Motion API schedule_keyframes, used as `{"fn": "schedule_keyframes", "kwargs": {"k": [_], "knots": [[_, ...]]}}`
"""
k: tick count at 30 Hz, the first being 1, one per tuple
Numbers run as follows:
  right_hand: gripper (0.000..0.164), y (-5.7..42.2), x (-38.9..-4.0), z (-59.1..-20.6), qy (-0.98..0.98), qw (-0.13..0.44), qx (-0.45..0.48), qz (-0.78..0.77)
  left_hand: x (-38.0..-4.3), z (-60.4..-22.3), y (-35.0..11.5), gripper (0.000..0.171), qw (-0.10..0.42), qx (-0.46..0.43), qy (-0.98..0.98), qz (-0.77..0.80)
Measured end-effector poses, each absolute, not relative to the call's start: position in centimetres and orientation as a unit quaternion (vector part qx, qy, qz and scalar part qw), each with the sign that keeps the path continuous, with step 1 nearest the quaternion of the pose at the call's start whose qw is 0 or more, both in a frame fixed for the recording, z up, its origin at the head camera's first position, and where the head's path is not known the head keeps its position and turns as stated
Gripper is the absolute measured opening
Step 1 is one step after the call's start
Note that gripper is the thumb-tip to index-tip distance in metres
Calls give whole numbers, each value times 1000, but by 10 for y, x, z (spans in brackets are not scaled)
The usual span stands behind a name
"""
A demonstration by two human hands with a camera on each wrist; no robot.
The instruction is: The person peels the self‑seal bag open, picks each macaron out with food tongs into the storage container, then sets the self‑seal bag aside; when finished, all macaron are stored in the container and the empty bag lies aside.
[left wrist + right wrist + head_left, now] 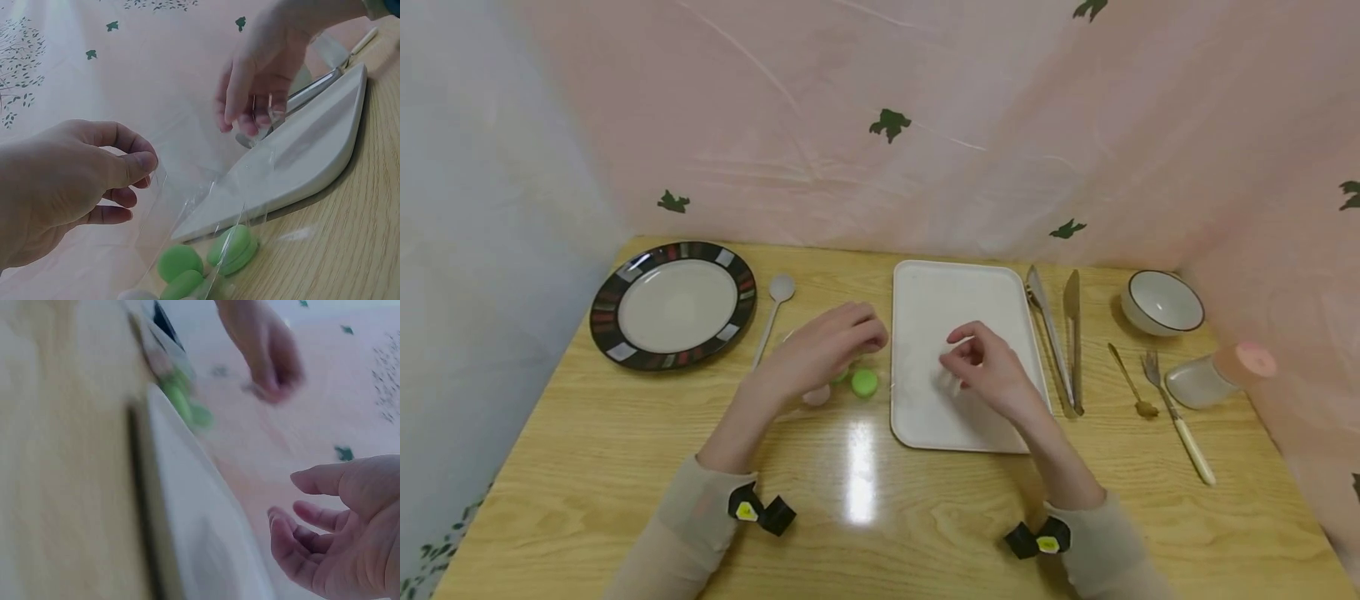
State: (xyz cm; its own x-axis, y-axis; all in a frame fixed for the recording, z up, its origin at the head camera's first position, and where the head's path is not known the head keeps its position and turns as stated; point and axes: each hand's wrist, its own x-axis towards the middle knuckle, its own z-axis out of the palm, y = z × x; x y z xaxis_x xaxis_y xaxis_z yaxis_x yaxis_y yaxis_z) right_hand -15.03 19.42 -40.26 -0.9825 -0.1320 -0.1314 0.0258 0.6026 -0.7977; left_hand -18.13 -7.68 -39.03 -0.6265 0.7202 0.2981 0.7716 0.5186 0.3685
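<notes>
My left hand (820, 350) pinches the edge of a clear plastic bag (256, 187) between thumb and forefinger. Through the film show green macarons (232, 250), and in the head view a pale pink one (816, 396) lies close under the hand; part of the bag is hidden there. Over the white tray (925, 425) hovers my right hand (988, 371), its fingers loosely bent and apart from the thumb. Nothing shows between them.
Left of the bag are a spoon (782, 288) and a dark-rimmed plate (602, 312). Tongs (1077, 333) lie along the tray's right side. Farther right stand a small bowl (1161, 304) and a glass jar with a pink lid (1198, 383), near a fork (1183, 433) and a small gold spoon (1127, 379).
</notes>
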Motion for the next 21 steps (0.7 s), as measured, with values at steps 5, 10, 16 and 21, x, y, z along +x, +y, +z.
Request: {"fn": "schedule_keyframes", "kwargs": {"k": [5,10,16,21], "knots": [[48,256,-164,-387,932,-23,14,-361,-182,-391,-79,11,61,-439,-864,-238],[74,305,-166,-384,946,-37,69,-315,-183,-391,-78,12,63,-445,-861,-237],[99,328,-171,-396,959,6,110,-259,-182,-391,-78,12,59,-444,-861,-240],[110,334,-174,-407,965,80,117,-222,-183,-392,-78,11,63,-445,-863,-229]]}}
